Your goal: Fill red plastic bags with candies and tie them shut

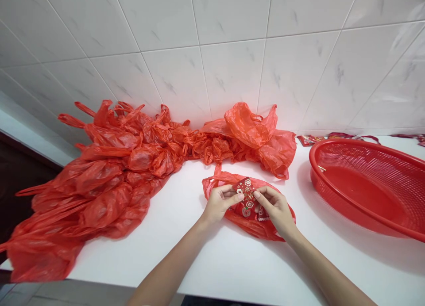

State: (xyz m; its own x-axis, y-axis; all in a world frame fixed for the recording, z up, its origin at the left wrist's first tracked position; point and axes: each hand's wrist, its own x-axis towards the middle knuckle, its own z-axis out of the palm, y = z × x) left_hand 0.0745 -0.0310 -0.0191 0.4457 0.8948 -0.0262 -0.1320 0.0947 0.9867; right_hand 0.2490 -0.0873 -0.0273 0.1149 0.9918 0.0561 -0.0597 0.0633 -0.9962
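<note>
Between both hands is a dark red packet (246,203) printed with gold and white flower-like patterns. My left hand (219,203) pinches its left edge between thumb and fingers. On the other side my right hand (272,205) pinches the packet's right edge. Beneath the hands lies an opened red plastic bag (252,228), its rim spread around the packet. Part of another patterned red packet (262,215) shows in the bag, below my right fingers. The rest of the bag's contents is hidden by the hands.
Many red plastic bags (109,182) are heaped along the left and back of the white table (172,248). A red plastic basket (361,186) stands at the right, a small pale piece on its rim. Behind it lie small red packets (310,140) against the tiled wall (232,76).
</note>
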